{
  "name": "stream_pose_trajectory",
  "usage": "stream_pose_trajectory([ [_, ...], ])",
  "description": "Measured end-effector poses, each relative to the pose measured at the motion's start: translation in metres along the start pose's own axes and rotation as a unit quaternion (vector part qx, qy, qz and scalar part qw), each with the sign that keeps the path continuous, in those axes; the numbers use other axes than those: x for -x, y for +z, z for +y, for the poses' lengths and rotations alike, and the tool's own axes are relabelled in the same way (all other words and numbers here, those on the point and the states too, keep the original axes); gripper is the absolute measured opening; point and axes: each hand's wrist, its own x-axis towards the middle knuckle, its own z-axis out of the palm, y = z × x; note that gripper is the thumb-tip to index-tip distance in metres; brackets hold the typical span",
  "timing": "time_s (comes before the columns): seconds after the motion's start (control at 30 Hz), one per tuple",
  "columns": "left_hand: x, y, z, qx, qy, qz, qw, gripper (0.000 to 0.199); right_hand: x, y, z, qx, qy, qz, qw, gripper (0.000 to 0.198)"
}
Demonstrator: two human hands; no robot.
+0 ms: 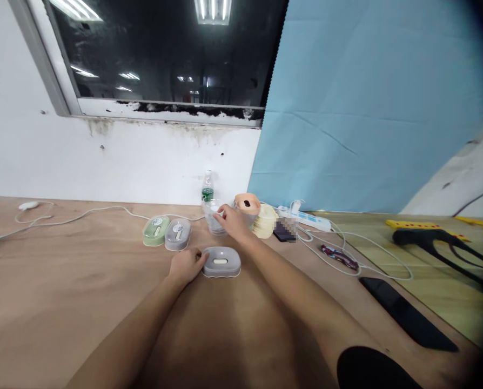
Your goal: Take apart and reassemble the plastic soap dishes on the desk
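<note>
My left hand [186, 265] is curled at the left end of a grey oval soap box [221, 269], its thumb and fingers gripping the edge. The box lies flat, with a pale slot in the middle of its top. My right hand [231, 221] reaches over the rim of a clear plastic cup [216, 227], fingertips drawn together. Whatever they may hold is too small to tell; whitish pieces show inside the cup. To the left sit a green soap box [155, 237] and a second grey soap box [177, 241], each bearing a round label.
Behind the cup stands a bottle with green liquid [208, 189]. An orange-topped container [247, 202] and stacked cream discs [265, 222] are beside my right wrist. Farther right lie a power strip [312, 220], white cables, a dark red object [339, 256] and a black phone-like slab [406, 310].
</note>
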Motion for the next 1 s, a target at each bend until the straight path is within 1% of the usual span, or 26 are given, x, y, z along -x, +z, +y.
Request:
stream_pose_trajectory([
  [0.1, 0.0, 0.003, 0.0, -0.013, -0.014, 0.008, 1.0, 0.044, 0.034, -0.003, 0.007, -0.112, 0.014, 0.051, 0.992, 0.032],
  [0.17, 0.0, 0.005, 0.0, -0.021, -0.026, 0.012, 0.999, 0.042, 0.07, -0.003, 0.02, -0.166, 0.026, 0.076, 0.983, 0.035],
  [0.2, 0.0, 0.006, -0.001, -0.022, -0.028, 0.012, 0.999, 0.042, 0.089, -0.003, 0.027, -0.185, 0.037, 0.077, 0.979, 0.036],
  [0.23, -0.001, 0.006, -0.001, -0.021, -0.027, 0.011, 0.999, 0.043, 0.106, -0.003, 0.034, -0.195, 0.047, 0.069, 0.977, 0.036],
  [0.3, -0.001, 0.006, -0.002, -0.009, -0.027, 0.013, 1.0, 0.045, 0.134, -0.004, 0.046, -0.203, 0.055, 0.028, 0.977, 0.035],
  [0.37, -0.002, 0.005, -0.003, 0.011, -0.019, 0.03, 0.999, 0.048, 0.149, -0.005, 0.05, -0.209, 0.058, 0.005, 0.976, 0.034],
  [0.43, -0.003, 0.003, -0.005, 0.034, 0.022, 0.068, 0.997, 0.052, 0.152, -0.005, 0.049, -0.226, 0.053, -0.001, 0.973, 0.035],
  [0.53, -0.001, 0.002, -0.007, 0.039, 0.126, 0.129, 0.983, 0.054, 0.149, -0.003, 0.044, -0.273, 0.034, -0.011, 0.961, 0.038],
  [0.57, 0.0, 0.001, -0.007, 0.036, 0.153, 0.142, 0.977, 0.053, 0.147, -0.002, 0.043, -0.286, 0.032, -0.016, 0.958, 0.039],
  [0.63, 0.005, -0.002, -0.005, 0.036, 0.184, 0.152, 0.97, 0.05, 0.146, -0.002, 0.042, -0.298, 0.038, -0.023, 0.953, 0.041],
  [0.7, 0.009, -0.007, -0.003, 0.042, 0.193, 0.145, 0.969, 0.043, 0.145, -0.002, 0.042, -0.289, 0.052, -0.03, 0.955, 0.04],
  [0.77, 0.011, -0.012, -0.001, 0.035, 0.192, 0.124, 0.973, 0.038, 0.144, -0.003, 0.043, -0.266, 0.069, -0.039, 0.961, 0.043],
  [0.9, 0.011, -0.017, 0.001, -0.012, 0.158, 0.1, 0.982, 0.049, 0.137, -0.003, 0.042, -0.216, 0.107, -0.067, 0.968, 0.054],
  [1.0, 0.011, -0.016, 0.001, -0.018, 0.138, 0.095, 0.986, 0.053, 0.13, -0.001, 0.039, -0.18, 0.123, -0.093, 0.971, 0.059],
])
